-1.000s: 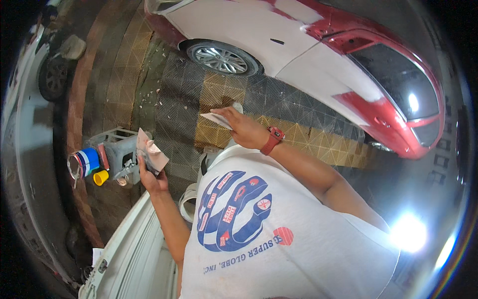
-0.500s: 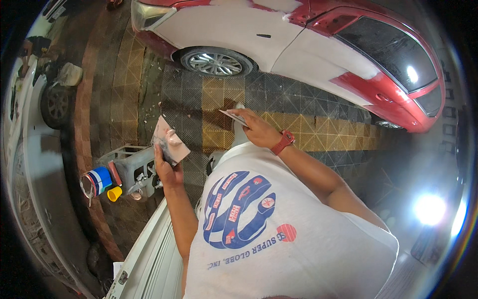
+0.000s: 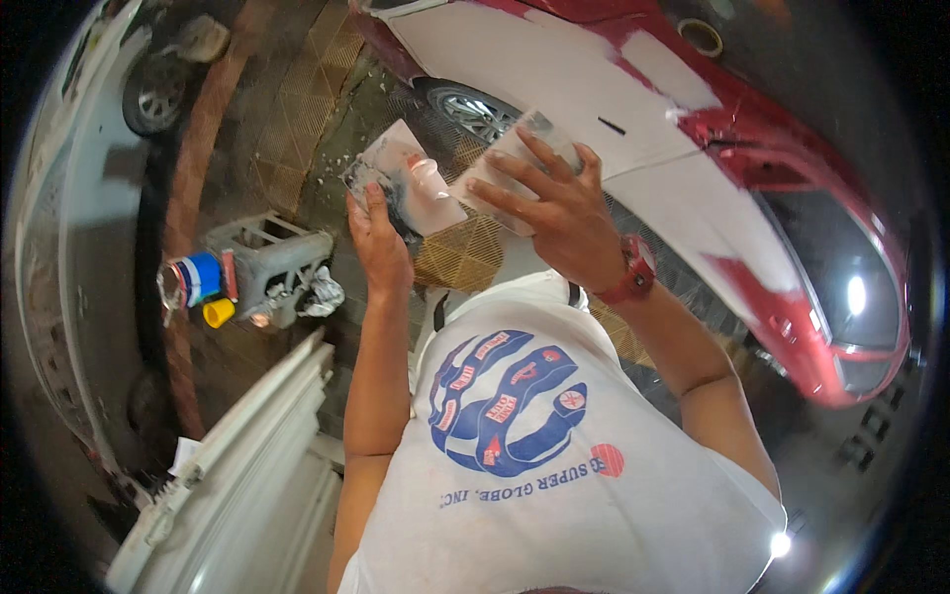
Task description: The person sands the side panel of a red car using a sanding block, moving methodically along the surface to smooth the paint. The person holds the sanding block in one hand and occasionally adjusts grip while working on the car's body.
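My left hand (image 3: 381,243) holds up a flat, pale pink board (image 3: 394,148), with fingers and thumb at its grey-smeared left edge. A lump of glossy pinkish putty (image 3: 426,178) lies on the board. In my right hand (image 3: 569,203) is a pale, flat putty spreader (image 3: 510,142), the fingers spread across its face. Its left corner meets or overlaps the board's right side beside the putty; I cannot tell whether they touch. A red watch (image 3: 635,267) is on my right wrist.
A red car (image 3: 554,69) with pale patches stands ahead and right. A grey stand (image 3: 272,262) at left bears a blue-banded can (image 3: 198,277) and a yellow cup (image 3: 220,313). A white panel (image 3: 237,475) lies near left; another car (image 3: 89,247) is far left.
My right hand has moved up with the spreader, now turned broad face toward me, to the board's right side. The left hand and board are raised. The whole view has turned.
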`<action>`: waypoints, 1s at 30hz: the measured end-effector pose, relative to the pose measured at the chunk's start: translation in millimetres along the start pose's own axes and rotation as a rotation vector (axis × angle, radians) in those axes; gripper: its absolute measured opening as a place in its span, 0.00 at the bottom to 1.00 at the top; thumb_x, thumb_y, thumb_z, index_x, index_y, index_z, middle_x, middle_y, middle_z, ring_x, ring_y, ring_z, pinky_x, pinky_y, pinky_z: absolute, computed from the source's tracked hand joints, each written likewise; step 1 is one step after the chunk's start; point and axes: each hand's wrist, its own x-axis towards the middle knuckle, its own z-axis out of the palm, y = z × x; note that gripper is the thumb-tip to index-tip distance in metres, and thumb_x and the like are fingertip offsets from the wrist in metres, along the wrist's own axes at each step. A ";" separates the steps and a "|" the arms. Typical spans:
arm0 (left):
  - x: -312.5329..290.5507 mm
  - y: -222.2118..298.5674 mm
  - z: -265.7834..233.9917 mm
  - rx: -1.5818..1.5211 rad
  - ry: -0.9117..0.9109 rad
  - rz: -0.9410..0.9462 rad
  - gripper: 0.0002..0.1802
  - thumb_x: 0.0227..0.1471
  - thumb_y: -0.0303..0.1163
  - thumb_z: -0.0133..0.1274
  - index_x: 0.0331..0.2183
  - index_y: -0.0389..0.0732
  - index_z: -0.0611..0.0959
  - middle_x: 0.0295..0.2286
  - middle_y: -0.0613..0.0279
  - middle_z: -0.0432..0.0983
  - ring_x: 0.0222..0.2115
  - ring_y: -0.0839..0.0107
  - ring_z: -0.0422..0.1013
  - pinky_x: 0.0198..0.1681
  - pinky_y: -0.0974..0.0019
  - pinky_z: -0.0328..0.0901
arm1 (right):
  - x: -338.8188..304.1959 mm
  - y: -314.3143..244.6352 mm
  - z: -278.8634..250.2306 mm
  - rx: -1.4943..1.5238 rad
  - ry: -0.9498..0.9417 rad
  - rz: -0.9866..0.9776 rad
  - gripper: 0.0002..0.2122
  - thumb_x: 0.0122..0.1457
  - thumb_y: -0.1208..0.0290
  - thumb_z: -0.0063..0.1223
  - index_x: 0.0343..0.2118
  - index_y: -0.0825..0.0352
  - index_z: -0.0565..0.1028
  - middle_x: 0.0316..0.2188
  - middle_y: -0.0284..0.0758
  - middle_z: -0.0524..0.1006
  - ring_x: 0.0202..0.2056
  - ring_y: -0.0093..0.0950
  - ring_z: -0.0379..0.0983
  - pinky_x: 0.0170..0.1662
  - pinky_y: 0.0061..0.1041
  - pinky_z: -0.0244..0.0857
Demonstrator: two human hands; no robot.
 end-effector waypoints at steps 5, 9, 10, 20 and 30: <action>-7.7 -26.1 49.7 0.085 0.251 0.013 0.41 0.68 0.45 0.53 0.68 0.30 0.56 0.61 0.44 0.66 0.59 0.60 0.67 0.61 0.59 0.65 | 37.5 58.7 22.6 0.143 -0.122 -0.229 0.27 0.57 0.67 0.58 0.61 0.39 0.75 0.63 0.25 0.72 0.70 0.34 0.59 0.62 0.57 0.47; -28.2 -63.5 53.1 -0.182 0.553 -0.041 0.29 0.69 0.41 0.50 0.63 0.34 0.68 0.57 0.51 0.72 0.56 0.60 0.71 0.59 0.58 0.67 | 36.6 95.7 34.9 0.192 -0.398 -0.494 0.24 0.59 0.66 0.57 0.59 0.41 0.75 0.60 0.25 0.72 0.68 0.35 0.61 0.61 0.65 0.46; -35.7 -81.8 40.2 -0.314 0.650 -0.095 0.26 0.69 0.39 0.48 0.61 0.35 0.70 0.57 0.53 0.73 0.55 0.60 0.72 0.58 0.58 0.68 | 45.4 110.7 26.5 0.140 -0.469 -0.541 0.25 0.61 0.73 0.53 0.61 0.42 0.74 0.56 0.29 0.75 0.66 0.37 0.64 0.64 0.58 0.52; -165.7 -159.0 -45.8 -0.788 1.096 -0.143 0.24 0.66 0.37 0.55 0.57 0.33 0.74 0.51 0.56 0.75 0.47 0.66 0.74 0.46 0.65 0.70 | 142.8 249.5 -44.4 0.820 -0.461 0.240 0.24 0.65 0.85 0.44 0.65 0.65 0.71 0.60 0.36 0.76 0.60 0.31 0.71 0.67 0.33 0.61; -279.9 -270.0 -36.4 -0.942 1.194 -0.217 0.25 0.69 0.36 0.51 0.60 0.31 0.72 0.55 0.52 0.73 0.54 0.62 0.73 0.54 0.61 0.71 | 97.6 240.7 11.6 -0.673 -0.956 -1.071 0.27 0.58 0.79 0.52 0.55 0.36 0.77 0.64 0.21 0.71 0.70 0.38 0.56 0.60 0.59 0.57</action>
